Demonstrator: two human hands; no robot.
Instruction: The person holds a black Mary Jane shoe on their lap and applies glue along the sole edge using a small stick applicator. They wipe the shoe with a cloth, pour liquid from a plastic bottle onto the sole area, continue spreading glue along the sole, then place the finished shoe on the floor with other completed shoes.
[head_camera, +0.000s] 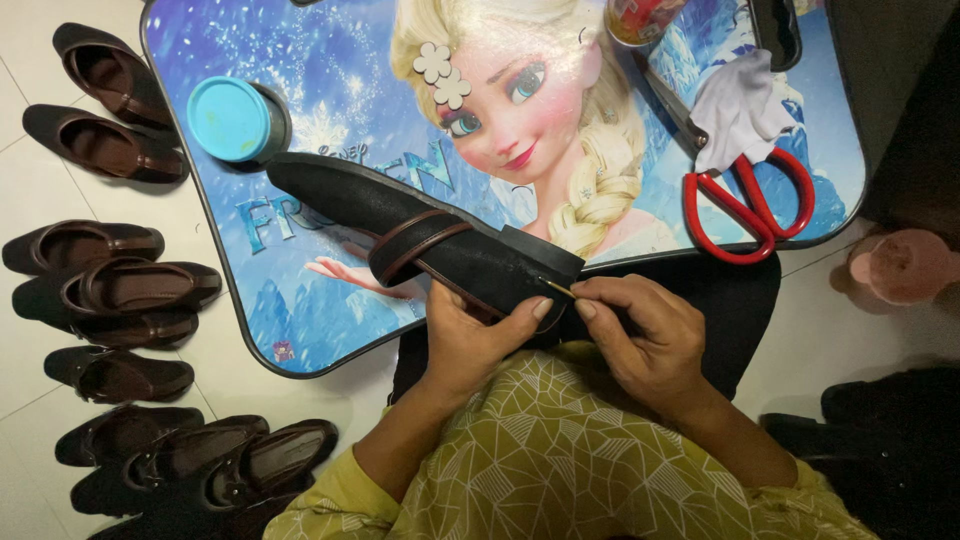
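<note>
A black flat shoe (400, 215) with a brown strap lies sole-side up across the near edge of a small table (300, 330). My left hand (470, 335) grips the shoe's heel end from below, thumb on the sole. My right hand (640, 340) pinches a thin needle-like tool (556, 288) whose tip touches the heel edge of the shoe.
On the cartoon-printed table stand a teal-lidded round tub (235, 120), red-handled scissors (750, 200), a white cloth (740, 105), two white flower ornaments (442, 75) and a jar (642, 18). Several dark shoes (110, 290) lie on the floor at left. A pink object (900, 268) sits at right.
</note>
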